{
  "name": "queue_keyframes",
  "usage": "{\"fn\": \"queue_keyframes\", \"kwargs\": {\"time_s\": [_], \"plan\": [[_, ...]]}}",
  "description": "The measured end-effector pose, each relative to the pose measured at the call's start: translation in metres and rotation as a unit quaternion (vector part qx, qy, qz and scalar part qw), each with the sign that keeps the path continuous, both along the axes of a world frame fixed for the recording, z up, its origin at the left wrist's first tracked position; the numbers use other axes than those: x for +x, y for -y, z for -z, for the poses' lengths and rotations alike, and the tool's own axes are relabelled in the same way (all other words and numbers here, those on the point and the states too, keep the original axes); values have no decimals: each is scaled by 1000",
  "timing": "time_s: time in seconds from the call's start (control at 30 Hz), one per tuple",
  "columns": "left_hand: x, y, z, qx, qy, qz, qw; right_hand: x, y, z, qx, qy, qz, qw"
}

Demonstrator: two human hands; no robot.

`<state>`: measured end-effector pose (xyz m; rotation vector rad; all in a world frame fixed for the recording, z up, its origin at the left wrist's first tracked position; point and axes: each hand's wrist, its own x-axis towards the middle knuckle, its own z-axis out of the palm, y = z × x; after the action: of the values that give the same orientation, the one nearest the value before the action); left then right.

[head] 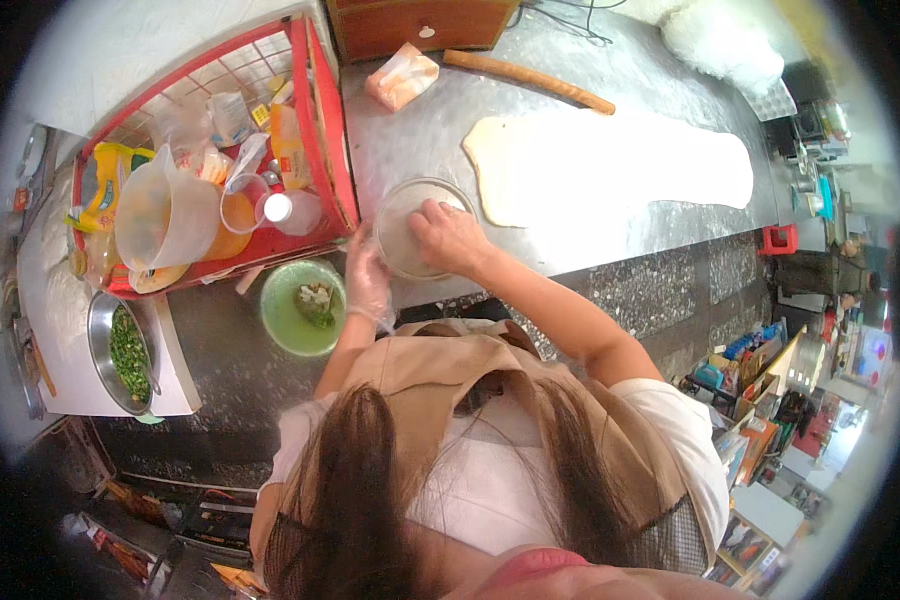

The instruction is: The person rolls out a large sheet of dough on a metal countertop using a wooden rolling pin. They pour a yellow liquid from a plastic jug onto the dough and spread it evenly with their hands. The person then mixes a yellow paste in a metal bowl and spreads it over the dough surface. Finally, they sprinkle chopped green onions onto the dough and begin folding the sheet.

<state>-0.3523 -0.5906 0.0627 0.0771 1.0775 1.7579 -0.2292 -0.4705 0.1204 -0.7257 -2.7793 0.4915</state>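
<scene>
At the near edge of the steel worktable stands a round, pale bowl (400, 249). My left hand (366, 270), in a clear plastic glove, rests against the left side of its rim with the fingers around the edge. My bare right hand (448, 236) reaches into the bowl with curled fingers. Whether something sits between those fingers is hidden, and the bowl's contents are hard to make out. A long flattened sheet of dough (506, 176) lies to the right of the bowl, its right part washed out by glare. Behind it is a wooden rolling pin (529, 79).
Left of the bowl, a red basket (330, 142) holds a plastic measuring jug (169, 214), bottles and packets. Below it are a green basin (281, 319) and a metal bowl of chopped greens (129, 352). A tissue pack (403, 77) lies near a wooden drawer unit (420, 30).
</scene>
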Motion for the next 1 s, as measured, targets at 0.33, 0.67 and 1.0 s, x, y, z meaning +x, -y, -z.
{"fn": "queue_keyframes", "kwargs": {"time_s": [0.33,0.67,1.0], "plan": [[42,-8,-28,-205,-47,-137,968,52,-294,-6,23,88,308,947],[69,-23,-36,-406,-213,-226,860,87,-366,64,124,-3,175,977],[46,-30,21,-254,-434,-248,828,8,-64,6,100,162,-221,956]]}}
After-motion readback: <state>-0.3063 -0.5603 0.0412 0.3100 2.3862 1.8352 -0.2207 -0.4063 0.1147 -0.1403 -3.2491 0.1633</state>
